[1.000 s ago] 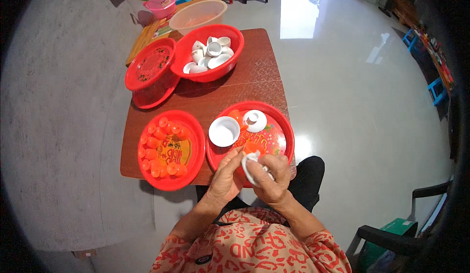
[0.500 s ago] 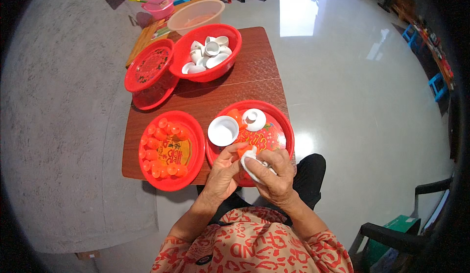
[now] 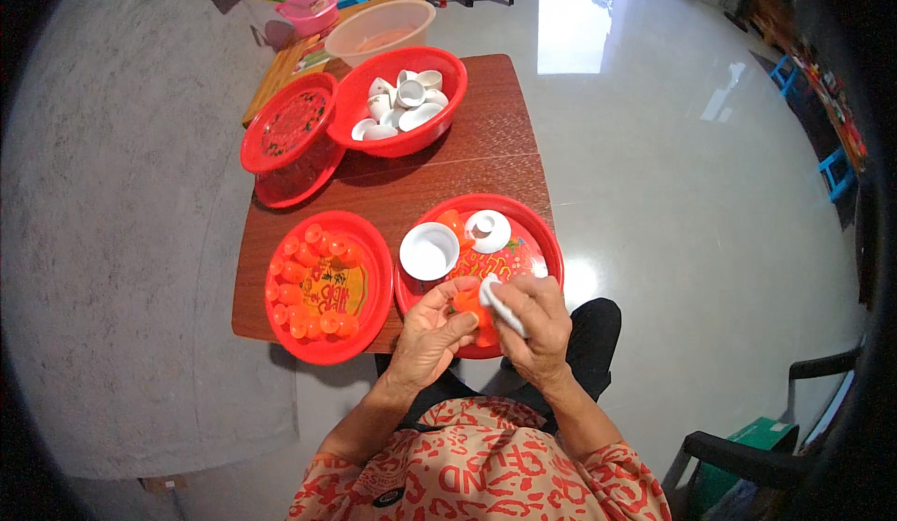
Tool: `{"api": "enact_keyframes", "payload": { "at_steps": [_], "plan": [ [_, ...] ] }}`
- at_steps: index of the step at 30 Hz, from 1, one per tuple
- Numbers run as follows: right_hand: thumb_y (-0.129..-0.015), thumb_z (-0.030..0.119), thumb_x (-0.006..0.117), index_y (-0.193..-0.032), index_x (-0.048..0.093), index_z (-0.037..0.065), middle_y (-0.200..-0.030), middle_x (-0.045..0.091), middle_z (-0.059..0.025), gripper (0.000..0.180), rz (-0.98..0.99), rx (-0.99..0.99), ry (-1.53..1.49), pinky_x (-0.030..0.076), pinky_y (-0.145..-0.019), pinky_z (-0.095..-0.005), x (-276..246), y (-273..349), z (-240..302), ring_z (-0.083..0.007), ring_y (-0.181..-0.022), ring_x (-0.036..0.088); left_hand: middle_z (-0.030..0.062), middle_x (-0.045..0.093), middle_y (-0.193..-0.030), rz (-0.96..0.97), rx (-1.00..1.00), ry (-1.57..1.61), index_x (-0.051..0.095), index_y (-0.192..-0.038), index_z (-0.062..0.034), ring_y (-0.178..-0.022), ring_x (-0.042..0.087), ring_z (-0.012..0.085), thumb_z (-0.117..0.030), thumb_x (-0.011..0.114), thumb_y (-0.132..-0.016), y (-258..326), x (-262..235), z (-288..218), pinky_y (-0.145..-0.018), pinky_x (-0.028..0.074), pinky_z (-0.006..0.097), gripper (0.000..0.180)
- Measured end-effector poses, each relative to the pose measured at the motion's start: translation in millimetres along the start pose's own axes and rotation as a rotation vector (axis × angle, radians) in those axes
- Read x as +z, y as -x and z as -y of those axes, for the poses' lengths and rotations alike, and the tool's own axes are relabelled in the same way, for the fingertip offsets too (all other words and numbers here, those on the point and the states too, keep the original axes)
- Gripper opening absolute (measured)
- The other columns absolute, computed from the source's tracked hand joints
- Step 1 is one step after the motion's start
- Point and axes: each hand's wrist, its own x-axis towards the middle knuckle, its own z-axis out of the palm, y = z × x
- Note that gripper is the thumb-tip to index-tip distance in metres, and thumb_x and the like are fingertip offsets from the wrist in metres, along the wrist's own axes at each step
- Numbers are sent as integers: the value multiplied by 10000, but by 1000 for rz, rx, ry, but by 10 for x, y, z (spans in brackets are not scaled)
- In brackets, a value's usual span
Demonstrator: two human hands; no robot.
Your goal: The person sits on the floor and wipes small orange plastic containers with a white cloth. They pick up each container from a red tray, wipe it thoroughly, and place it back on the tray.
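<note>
Over the right red tray [image 3: 557, 273], my left hand [image 3: 425, 342] pinches a small translucent orange plastic cup [image 3: 470, 304]. My right hand [image 3: 536, 327] grips a folded white cloth [image 3: 503, 308] against the cup's right side. Behind my hands in this tray sit a white bowl [image 3: 429, 251], a white lid with a knob [image 3: 488, 230] and another orange piece [image 3: 452, 221], partly covered by the bowl. To the left, a second red tray [image 3: 381, 283] bears several small orange cups [image 3: 291, 294] along its edge; its middle has a yellow printed pattern.
The trays rest on a brown wooden table [image 3: 495, 128]. Farther back, a red basin [image 3: 448, 128] holds several white cups [image 3: 410, 94], beside stacked red basins [image 3: 257, 142]. A pale basin [image 3: 360, 28] and pink basket [image 3: 304, 18] lie beyond. A black armchair [image 3: 747, 460] stands right.
My right hand has shifted the cloth slightly up and to the right on the orange cup. More of the cup now shows between my hands. The trays' contents have stayed put.
</note>
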Motion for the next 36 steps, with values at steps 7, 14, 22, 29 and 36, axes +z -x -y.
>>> {"api": "enact_keyframes", "payload": {
  "at_steps": [7,14,22,29,36],
  "plan": [
    [-631,34,740,-1018,665,48,-925,594,-97,394,58,-122,3,456,-638,-319,-19,52,38,-232,-739,563,111,585,-1148,-44,118,53,503,-1162,-38,-1008,607,172,-32,620,-878,1,11,69,-801,560,309,307],
    [-785,-22,647,-990,641,14,-921,605,-96,209,41,429,-360,493,-729,-302,-8,40,-60,-186,-880,610,97,588,-1115,19,93,20,500,-1145,-80,-975,610,164,-47,589,-907,22,-71,86,-806,548,316,256],
    [-635,55,723,-983,659,55,-890,595,-83,354,181,-135,69,457,-610,-341,-108,-69,20,-236,-729,570,85,576,-1153,5,57,-26,504,-1195,-30,-1036,587,150,-46,564,-923,39,-68,78,-861,532,321,279],
    [-667,16,733,-920,653,42,-862,616,-85,267,98,94,-119,463,-621,-312,-91,-4,5,-218,-723,591,92,577,-1178,39,79,-122,547,-1107,-42,-1042,598,148,-25,545,-929,76,-82,86,-834,561,301,180],
    [-752,23,675,-960,669,39,-824,612,-89,209,169,675,-457,477,-650,-306,-93,-8,-26,-205,-773,618,102,592,-1158,44,54,-19,545,-1089,-61,-1007,617,151,-21,549,-925,69,-67,89,-803,571,312,168]
  ]
}}
